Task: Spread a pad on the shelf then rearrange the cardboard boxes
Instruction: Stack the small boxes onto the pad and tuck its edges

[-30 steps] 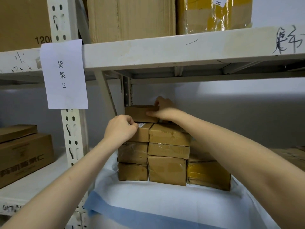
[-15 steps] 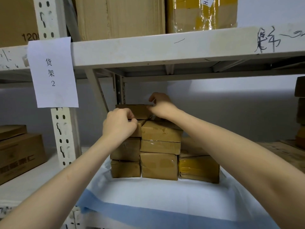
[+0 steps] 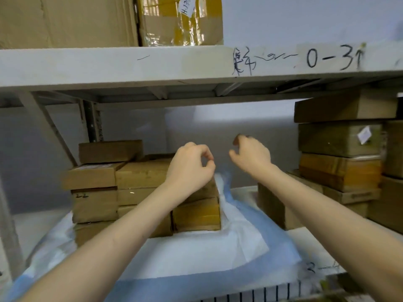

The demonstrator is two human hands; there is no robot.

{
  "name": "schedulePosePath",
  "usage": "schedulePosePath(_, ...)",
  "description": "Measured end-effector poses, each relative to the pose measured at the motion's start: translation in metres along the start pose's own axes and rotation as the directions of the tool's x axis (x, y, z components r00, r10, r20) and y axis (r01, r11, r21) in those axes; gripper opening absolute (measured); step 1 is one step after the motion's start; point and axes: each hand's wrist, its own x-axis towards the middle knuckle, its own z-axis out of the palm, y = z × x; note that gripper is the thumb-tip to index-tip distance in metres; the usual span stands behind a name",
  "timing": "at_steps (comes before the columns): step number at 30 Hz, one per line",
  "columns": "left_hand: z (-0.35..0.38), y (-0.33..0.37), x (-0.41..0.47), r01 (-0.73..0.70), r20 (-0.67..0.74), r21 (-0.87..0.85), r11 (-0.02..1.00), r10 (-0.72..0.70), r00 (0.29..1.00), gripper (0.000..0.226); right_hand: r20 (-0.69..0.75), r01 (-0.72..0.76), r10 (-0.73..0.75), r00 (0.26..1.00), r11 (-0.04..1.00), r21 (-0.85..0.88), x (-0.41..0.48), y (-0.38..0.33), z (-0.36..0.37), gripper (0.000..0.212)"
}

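Note:
A white pad with a blue border lies spread on the lower shelf. A stack of small brown cardboard boxes stands on its far left part, with one box lying on top. My left hand hovers in front of the stack's right end, fingers loosely curled and holding nothing. My right hand hangs in the air to its right, also loosely curled and empty. Both hands are clear of the boxes.
A second pile of brown boxes stands at the right on the bare shelf, off the pad. The upper shelf beam runs low overhead with large cartons on it. A slanted metal brace is at the left.
Both hands have let go of the top box on the left stack and moved right, away from it. The view has swung right, bringing the right pile of boxes into sight.

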Motion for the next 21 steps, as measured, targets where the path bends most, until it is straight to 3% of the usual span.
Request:
schedulePosePath(4,0.04,0.03,0.004,0.016,0.124,-0.026,1.0,-0.013,0.992,0.006,0.227,-0.253,0.348,0.91,0.898,-0.361,-0.02,0.074,-0.01,0.089)
schedulePosePath(8,0.074,0.045,0.006,0.057,0.213,-0.039,0.998,-0.048,0.976,0.011,0.39,-0.321,0.511,0.766,0.83,-0.457,-0.036,0.121,-0.012,0.112)
schedulePosePath(11,0.086,0.049,0.005,0.089,0.243,-0.042,0.995,-0.076,0.967,0.009,0.484,-0.302,0.51,0.711,0.843,-0.445,-0.036,0.131,-0.009,0.119)
schedulePosePath(14,0.09,0.051,0.002,0.103,0.248,-0.041,0.994,-0.09,0.965,0.009,0.527,-0.251,0.48,0.701,0.858,-0.447,-0.035,0.132,-0.01,0.12)
schedulePosePath(21,0.088,0.05,-0.002,0.178,0.24,-0.04,0.983,-0.164,0.957,0.009,0.52,-0.211,0.339,0.784,0.934,-0.29,-0.046,0.135,-0.012,0.094)
